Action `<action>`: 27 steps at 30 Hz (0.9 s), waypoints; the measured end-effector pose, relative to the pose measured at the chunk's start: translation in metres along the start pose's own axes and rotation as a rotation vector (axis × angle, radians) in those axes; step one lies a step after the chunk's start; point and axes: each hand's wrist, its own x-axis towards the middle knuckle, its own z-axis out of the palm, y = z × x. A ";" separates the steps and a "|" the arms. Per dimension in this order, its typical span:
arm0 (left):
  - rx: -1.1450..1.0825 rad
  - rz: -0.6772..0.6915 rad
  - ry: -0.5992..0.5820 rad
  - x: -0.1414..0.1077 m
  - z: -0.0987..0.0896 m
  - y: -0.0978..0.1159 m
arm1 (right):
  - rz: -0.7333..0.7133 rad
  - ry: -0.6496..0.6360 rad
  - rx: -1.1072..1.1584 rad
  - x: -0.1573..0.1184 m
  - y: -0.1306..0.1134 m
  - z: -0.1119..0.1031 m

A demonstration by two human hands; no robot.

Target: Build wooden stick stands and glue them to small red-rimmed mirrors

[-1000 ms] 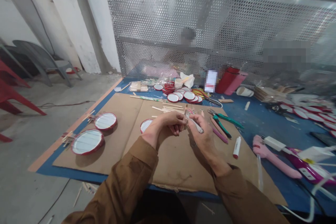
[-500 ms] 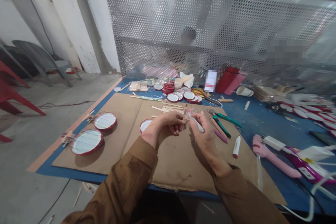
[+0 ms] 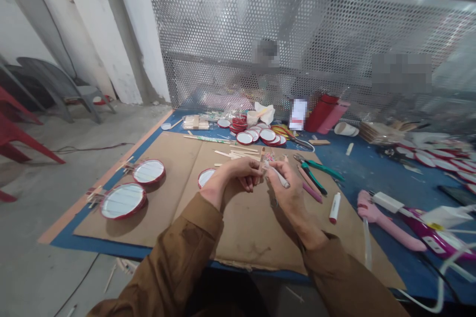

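Note:
My left hand (image 3: 245, 172) is closed on a small wooden craft stick (image 3: 263, 152), which points up from the fingertips. My right hand (image 3: 289, 183) grips a white marker (image 3: 281, 177), its tip end against or very near the stick; the exact contact is too small to tell. Behind the fingers lie small pink and white bits (image 3: 270, 157). Partly hidden by my left forearm is a round white disc with a red rim (image 3: 206, 177). Loose craft sticks (image 3: 243, 152) are spread just beyond my hands on the cardboard sheet (image 3: 238, 228).
Two red-rimmed discs with sticks attached (image 3: 123, 201) rest at the left. Green-handled pliers (image 3: 316, 178), a red-and-white marker (image 3: 335, 208) and a pink glue gun (image 3: 386, 223) lie to the right. Stacked lids (image 3: 267, 134) and a red bottle (image 3: 320, 113) stand before a perforated metal screen (image 3: 223, 34).
My right hand and the marker have shifted very slightly at the stick. Everything else stays as it was.

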 end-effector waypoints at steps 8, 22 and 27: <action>0.017 -0.018 0.013 -0.006 0.003 0.007 | 0.007 -0.031 0.010 0.000 0.001 0.001; 0.016 -0.020 0.022 -0.004 0.003 0.005 | 0.000 -0.034 -0.011 0.000 -0.002 0.001; 0.006 -0.015 0.019 -0.007 0.004 0.008 | -0.008 0.012 -0.026 0.000 -0.002 0.002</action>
